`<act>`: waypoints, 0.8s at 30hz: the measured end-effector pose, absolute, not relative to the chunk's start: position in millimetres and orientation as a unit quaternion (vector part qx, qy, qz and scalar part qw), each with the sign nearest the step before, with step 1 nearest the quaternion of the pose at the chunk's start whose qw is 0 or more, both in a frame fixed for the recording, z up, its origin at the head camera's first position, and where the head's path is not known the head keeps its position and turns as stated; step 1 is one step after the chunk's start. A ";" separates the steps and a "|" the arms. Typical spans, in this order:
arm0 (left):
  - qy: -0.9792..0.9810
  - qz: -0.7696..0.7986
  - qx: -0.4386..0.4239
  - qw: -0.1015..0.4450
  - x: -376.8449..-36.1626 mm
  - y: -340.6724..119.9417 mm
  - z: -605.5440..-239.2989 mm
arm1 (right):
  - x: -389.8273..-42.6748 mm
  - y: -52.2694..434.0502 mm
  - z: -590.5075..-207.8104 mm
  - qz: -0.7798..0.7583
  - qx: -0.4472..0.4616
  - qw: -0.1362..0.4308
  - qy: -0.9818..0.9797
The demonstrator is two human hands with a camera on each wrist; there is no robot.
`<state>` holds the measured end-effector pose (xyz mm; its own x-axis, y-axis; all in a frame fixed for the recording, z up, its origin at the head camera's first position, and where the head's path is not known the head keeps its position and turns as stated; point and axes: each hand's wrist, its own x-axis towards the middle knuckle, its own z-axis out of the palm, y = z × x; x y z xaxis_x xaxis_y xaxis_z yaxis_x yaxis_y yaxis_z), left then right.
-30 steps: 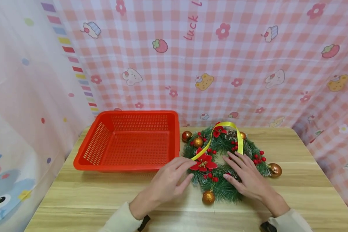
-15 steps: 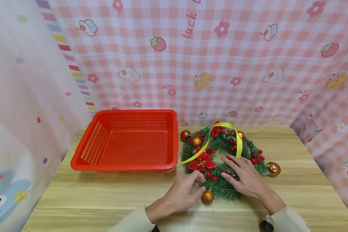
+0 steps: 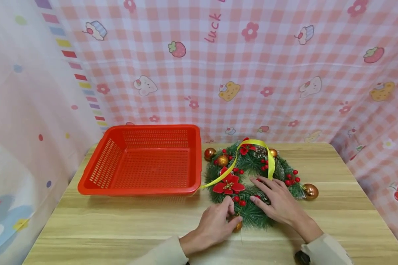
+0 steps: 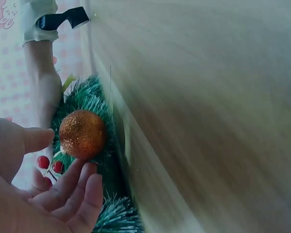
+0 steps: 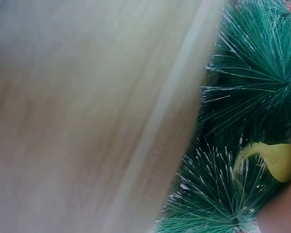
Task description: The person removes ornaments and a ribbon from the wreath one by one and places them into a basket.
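A green Christmas wreath (image 3: 252,218) lies on the table, dressed with red poinsettias (image 3: 229,184), red berries and baubles. My left hand (image 3: 215,225) is at its front left edge. In the left wrist view its thumb and curved fingers stand apart around an orange glitter bauble (image 4: 82,133), fingertips right at its lower side. My right hand (image 3: 278,201) rests on the wreath's right front with fingers spread. A yellow ribbon (image 3: 271,163) arches over the wreath and runs under that hand; its frayed end (image 5: 276,160) shows beside the hand in the right wrist view.
A red plastic basket (image 3: 139,191) with slotted walls stands left of the wreath, close to the ribbon's left end. A copper bauble (image 3: 310,191) sticks out at the wreath's right. Behind the wooden table (image 3: 119,228) hangs a pink checked curtain (image 3: 199,73).
My left hand has let go of the yellow ribbon, whose left end now lies beside the basket, and moved down and right to the glitter bauble. My right hand stays on the wreath.
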<state>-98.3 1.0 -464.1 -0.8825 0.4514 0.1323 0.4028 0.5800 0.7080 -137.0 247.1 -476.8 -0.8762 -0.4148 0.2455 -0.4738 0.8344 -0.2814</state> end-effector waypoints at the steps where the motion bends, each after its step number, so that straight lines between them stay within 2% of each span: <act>1: 0.890 0.388 0.237 0.026 -97.9 2.0 -465.2 | -137.3 246.7 -476.8 0.170 0.233 0.087 -0.953; 13: 0.901 0.378 0.203 -0.064 -93.9 7.7 -470.4 | -139.0 247.2 -476.6 0.172 0.235 0.090 -0.952; 24: 0.849 0.492 0.190 -0.039 -96.6 6.5 -458.8 | -138.2 245.9 -477.3 0.173 0.234 0.088 -0.953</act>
<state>-96.6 6.5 -458.8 -0.9248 0.2840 0.2531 0.3608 0.4436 0.8204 -138.2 245.9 -477.3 -0.8750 -0.4156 0.2482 -0.4764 0.8304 -0.2889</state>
